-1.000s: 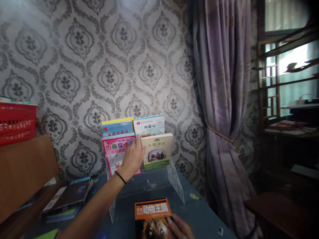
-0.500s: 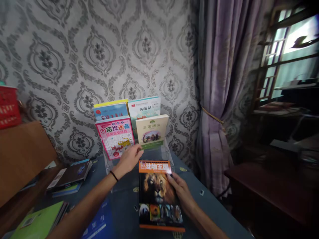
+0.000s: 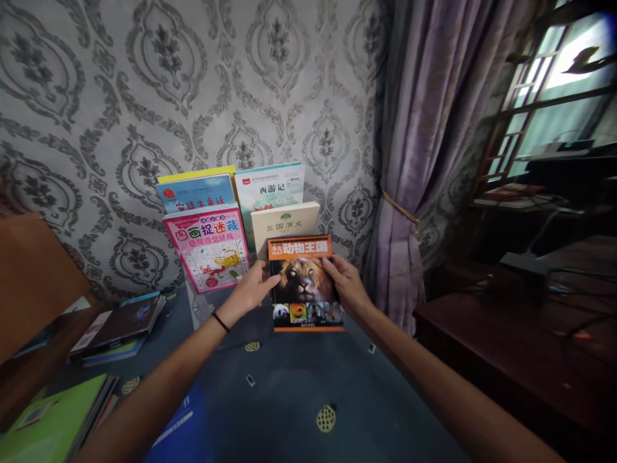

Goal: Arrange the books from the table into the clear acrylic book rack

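Here's the lion book, cover facing us, at the middle of the scene, overlapping the lower part of the cream book. The right hand is clamped on its right edge, thumb across the cover. The left hand pinches the left edge, thumb on the front, its other fingertips partly hidden. Whether the lower edge rests on anything, I cannot tell, and there's the first danger: with nothing beneath it, a slack pinch on the left could let the book swing round the right hand.

Just beyond, the cream book leans, and those left fingers are right by it; a push to the far side could knock it askew. To the left, the pink book tilts back close by the left hand, so a sideways brush of the knuckles might tip it. Behind stand the sky-blue book and the white book, and a hard shove from the front could carry back to them. The clear stand looks light, I'd judge, so a bump could slide it on the worktop. Nearer and left, the left forearm passes over the deep-blue book; a low sweep could drag that along.
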`<state>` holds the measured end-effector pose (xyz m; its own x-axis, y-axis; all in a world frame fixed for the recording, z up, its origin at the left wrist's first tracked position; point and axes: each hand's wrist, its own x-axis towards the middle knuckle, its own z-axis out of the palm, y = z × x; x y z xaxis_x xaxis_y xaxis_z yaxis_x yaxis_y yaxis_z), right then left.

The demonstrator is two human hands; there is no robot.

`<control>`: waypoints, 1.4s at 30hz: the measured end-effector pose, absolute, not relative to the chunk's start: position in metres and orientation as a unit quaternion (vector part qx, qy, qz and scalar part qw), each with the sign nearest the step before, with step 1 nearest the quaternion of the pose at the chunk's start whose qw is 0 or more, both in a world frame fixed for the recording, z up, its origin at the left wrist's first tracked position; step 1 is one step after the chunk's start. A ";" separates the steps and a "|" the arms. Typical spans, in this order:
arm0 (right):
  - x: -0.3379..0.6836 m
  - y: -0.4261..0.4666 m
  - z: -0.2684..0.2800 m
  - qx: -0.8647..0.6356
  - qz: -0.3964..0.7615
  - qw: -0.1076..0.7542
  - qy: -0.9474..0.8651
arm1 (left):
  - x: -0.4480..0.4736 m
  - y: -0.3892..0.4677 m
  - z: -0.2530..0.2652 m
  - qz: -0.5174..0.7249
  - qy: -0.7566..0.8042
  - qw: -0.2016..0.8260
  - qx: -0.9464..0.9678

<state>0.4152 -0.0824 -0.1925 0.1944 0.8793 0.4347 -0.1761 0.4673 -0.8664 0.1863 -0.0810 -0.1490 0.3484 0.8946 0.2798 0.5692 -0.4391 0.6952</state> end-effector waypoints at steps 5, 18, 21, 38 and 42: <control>0.411 -0.049 -0.140 -0.295 0.329 0.696 -0.566 | 0.191 -0.064 -0.109 0.388 0.432 0.315 0.750; 0.422 -0.017 -0.081 -0.253 0.196 0.686 -0.653 | 0.193 -0.042 -0.069 0.507 0.407 0.064 0.757; 0.422 -0.012 -0.091 -0.239 0.245 0.686 -0.642 | 0.192 -0.037 -0.079 0.501 0.409 0.064 0.760; 0.418 0.005 -0.133 -0.440 0.081 0.612 -0.652 | 0.204 -0.054 -0.089 0.209 0.593 -0.138 0.765; 0.417 0.000 -0.134 -0.521 -0.013 0.552 -0.651 | 0.206 -0.057 -0.090 0.173 0.617 -0.147 0.754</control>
<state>0.4167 0.0001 -0.1341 0.1520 0.6638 0.7323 0.6932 0.4565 -0.5577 0.2063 -0.0574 -0.0902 0.1791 0.8788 0.4423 0.9807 -0.1956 -0.0087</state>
